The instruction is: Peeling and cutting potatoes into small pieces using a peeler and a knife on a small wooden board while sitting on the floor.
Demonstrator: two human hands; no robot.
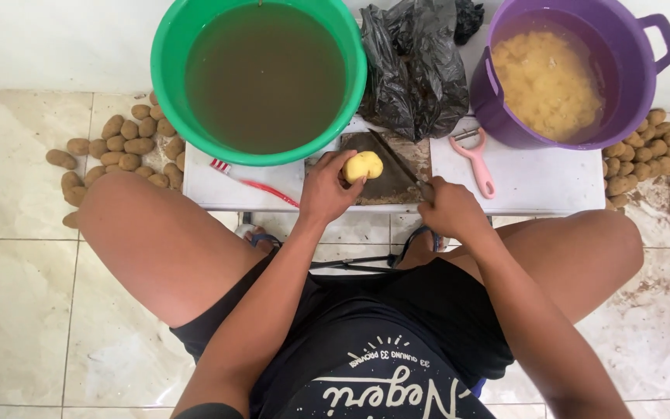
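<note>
Yellow peeled potato point(363, 165) pinched in left hand point(327, 190) — right hand point(447, 208) grips knife point(397, 161).

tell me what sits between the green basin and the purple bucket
A crumpled black plastic bag lies between the green basin and the purple bucket, seen in the head view.

We see a peeled yellow potato point(363, 165) sitting on the dark cutting board point(385, 182), the knife point(398, 161) blade angled just beside it.
</note>
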